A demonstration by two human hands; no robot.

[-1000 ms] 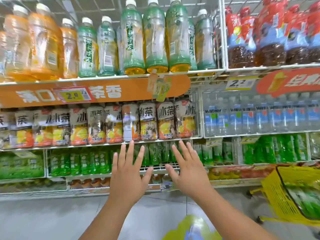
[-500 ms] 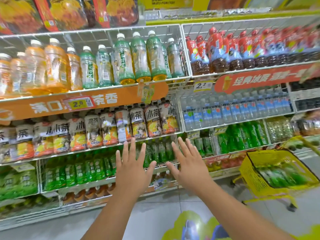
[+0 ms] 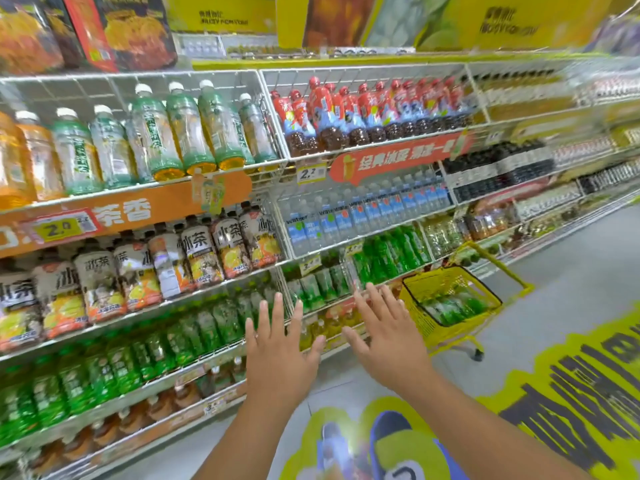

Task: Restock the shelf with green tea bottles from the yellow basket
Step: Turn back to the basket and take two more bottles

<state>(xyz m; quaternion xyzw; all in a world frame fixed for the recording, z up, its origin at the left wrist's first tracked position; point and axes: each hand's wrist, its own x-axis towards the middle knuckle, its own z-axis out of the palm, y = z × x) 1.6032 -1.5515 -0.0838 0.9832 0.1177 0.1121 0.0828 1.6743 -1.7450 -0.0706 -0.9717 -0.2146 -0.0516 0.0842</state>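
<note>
White wire shelving [image 3: 277,161] packed with drinks fills the left and centre; grey tiled floor [image 3: 571,271] lower right, with a yellow floor sticker [image 3: 588,393].

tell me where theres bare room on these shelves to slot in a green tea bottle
Little shows. The green bottle rows on the lower shelf look packed edge to edge, as do the iced tea row and the water bottles. The likeliest opening is the upper part of the white-wire bay above the white-capped bottles. Both hands, left hand and right hand, are open. The yellow basket stands on bare floor.

Bright, even store light; motion blur and wide-angle bending at edges.
</note>
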